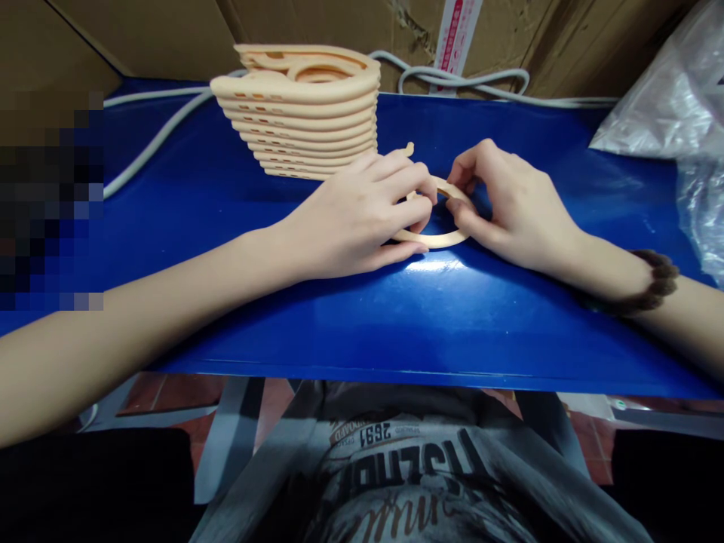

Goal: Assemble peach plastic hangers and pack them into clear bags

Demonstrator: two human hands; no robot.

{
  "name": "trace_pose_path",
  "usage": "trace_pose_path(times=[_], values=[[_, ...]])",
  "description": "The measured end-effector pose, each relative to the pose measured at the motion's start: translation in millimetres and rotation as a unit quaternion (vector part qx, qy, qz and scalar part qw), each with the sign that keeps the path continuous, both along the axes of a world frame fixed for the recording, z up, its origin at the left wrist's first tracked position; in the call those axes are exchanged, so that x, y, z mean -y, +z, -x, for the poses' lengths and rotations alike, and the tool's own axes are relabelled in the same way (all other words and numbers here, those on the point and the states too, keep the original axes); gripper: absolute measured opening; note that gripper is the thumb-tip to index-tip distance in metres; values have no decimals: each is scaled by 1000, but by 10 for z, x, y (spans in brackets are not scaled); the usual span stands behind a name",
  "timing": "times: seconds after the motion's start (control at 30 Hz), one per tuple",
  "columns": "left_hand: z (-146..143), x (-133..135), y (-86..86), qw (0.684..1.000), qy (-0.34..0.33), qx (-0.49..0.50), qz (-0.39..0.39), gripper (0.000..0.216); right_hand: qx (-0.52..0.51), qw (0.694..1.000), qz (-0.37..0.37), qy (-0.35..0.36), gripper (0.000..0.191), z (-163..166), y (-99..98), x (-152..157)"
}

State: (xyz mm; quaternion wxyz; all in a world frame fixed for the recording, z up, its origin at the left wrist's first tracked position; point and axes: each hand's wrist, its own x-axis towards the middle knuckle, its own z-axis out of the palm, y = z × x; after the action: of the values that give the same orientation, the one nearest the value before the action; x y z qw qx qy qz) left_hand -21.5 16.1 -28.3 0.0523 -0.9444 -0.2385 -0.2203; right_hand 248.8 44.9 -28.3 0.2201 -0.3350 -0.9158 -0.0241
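A pale beige moulded piece with a rounded, ring-like rim (438, 241) lies low over the blue table between my hands. My left hand (367, 207) covers its left part, fingers curled over it and thumb along the near rim. With thumb and fingers, my right hand (503, 204) pinches the rim's far right side. A small beige tip (409, 148) sticks up just beyond my left fingers; whether it belongs to the same piece I cannot tell. Behind my left hand stands a stack of similar beige pieces (299, 113), with small slots along their edges.
The blue tabletop (362, 324) ends at a straight front edge near my body. A white cable (164, 139) runs along the back, before cardboard (339, 23). Clear plastic bags (656, 98) lie at the back right. A blurred-out patch hides the far left.
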Motion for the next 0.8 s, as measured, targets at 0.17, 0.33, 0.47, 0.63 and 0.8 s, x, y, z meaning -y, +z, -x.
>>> trace_pose_path(times=[0.17,0.33,0.47,0.63,0.8], values=[[-14,12,11,1000,4,-14,-2,14,13,1000,-1,-20,18,3,21,-1],[-22,26,31,1000,5,-25,-2,15,34,998,-30,-38,18,9,31,-24],[-11,18,12,1000,6,-20,5,14,25,998,-50,-28,18,-18,4,-45],[-25,33,20,1000,10,-25,-10,17,8,999,-47,-22,21,-48,-10,-54],[56,93,327,990,66,-15,-120,27,38,997,-34,-55,23,-32,9,-69]])
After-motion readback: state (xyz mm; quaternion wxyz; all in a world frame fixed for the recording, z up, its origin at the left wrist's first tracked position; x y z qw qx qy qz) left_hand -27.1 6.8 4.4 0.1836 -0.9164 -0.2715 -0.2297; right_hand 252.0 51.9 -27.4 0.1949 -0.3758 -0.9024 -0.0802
